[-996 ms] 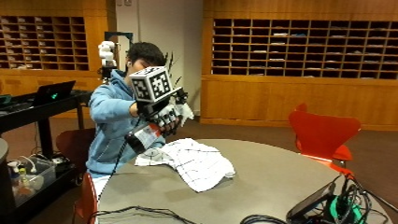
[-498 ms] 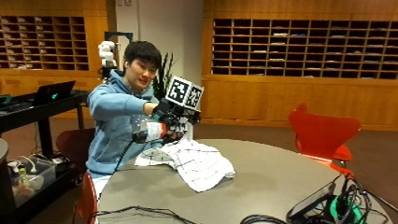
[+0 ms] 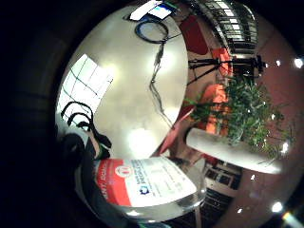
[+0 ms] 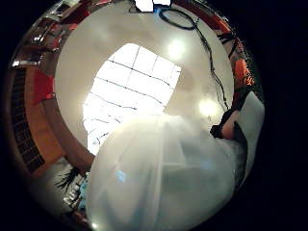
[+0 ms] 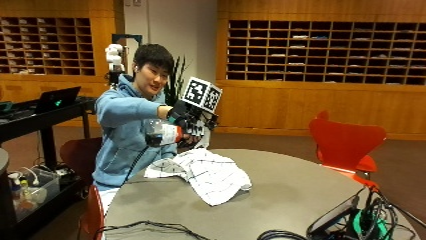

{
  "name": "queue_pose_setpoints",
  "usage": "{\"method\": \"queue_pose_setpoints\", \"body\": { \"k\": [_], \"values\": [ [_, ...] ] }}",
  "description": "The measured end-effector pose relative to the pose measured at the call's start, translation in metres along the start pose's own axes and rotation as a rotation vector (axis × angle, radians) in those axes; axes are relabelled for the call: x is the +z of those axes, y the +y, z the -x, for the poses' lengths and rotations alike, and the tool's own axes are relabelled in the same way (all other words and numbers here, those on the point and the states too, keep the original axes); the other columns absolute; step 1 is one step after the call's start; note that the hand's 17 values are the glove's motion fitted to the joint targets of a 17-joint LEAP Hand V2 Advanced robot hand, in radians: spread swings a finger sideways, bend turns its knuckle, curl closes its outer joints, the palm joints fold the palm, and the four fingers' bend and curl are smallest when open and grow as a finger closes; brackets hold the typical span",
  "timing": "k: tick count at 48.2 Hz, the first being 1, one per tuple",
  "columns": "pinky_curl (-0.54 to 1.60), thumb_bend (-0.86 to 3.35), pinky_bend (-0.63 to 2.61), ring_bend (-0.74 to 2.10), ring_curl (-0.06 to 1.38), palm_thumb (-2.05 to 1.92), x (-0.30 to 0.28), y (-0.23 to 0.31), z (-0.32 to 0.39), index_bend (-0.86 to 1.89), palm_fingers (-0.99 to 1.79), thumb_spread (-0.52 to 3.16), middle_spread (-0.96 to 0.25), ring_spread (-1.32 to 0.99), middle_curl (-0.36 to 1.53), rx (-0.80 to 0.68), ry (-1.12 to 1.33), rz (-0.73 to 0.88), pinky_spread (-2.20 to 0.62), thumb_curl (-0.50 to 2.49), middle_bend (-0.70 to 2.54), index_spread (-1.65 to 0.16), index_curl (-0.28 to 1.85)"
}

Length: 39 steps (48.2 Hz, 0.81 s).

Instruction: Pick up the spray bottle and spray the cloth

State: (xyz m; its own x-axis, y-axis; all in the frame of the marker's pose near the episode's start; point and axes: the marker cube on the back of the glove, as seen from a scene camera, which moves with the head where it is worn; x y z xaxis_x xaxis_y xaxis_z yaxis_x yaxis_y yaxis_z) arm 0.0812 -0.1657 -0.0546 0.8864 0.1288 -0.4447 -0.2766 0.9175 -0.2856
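In the outside view the person's gloved right hand (image 5: 188, 121) grips a clear spray bottle (image 5: 162, 134) with a red and white label. The hand holds it tilted in the air, just above the far edge of the round grey table (image 5: 299, 192). A white cloth (image 5: 203, 171) with a thin dark grid lies crumpled on the table below and in front of the hand. The bottle's label (image 3: 142, 183) shows close to the palm in the little finger side view. Its translucent body (image 4: 159, 175) fills much of the thumb side view, with the cloth (image 4: 130, 91) spread on the table beyond it.
A red chair (image 5: 346, 142) stands at the table's right. Black cables (image 5: 150, 230) and devices (image 5: 353, 220) lie along the near edge. A black cart with a laptop (image 5: 56, 99) is on the left, and a plant (image 5: 177, 75) behind the person.
The hand has carried the bottle to the right, nearer over the cloth, and the bottle now lies more level. The cloth has not moved.
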Motion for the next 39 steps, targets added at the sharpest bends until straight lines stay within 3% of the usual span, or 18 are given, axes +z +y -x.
{"method": "queue_pose_setpoints", "body": {
  "k": [22,27,39],
  "values": [
    [0.38,-0.03,0.36,0.61,0.44,0.86,-0.002,-0.005,0.009,0.45,1.4,0.29,-0.16,-0.17,0.49,-0.007,-0.056,-0.029,-0.21,0.84,0.58,-0.21,0.53],
    [0.38,-0.03,0.36,0.61,0.44,0.85,-0.022,0.0,0.013,0.45,1.4,0.29,-0.16,-0.17,0.49,-0.043,-0.31,-0.145,-0.21,0.84,0.58,-0.21,0.53],
    [0.37,-0.03,0.37,0.61,0.44,0.85,-0.091,0.021,0.058,0.45,1.4,0.29,-0.16,-0.17,0.49,-0.142,-1.215,-0.522,-0.21,0.84,0.58,-0.21,0.53]
  ]
}}
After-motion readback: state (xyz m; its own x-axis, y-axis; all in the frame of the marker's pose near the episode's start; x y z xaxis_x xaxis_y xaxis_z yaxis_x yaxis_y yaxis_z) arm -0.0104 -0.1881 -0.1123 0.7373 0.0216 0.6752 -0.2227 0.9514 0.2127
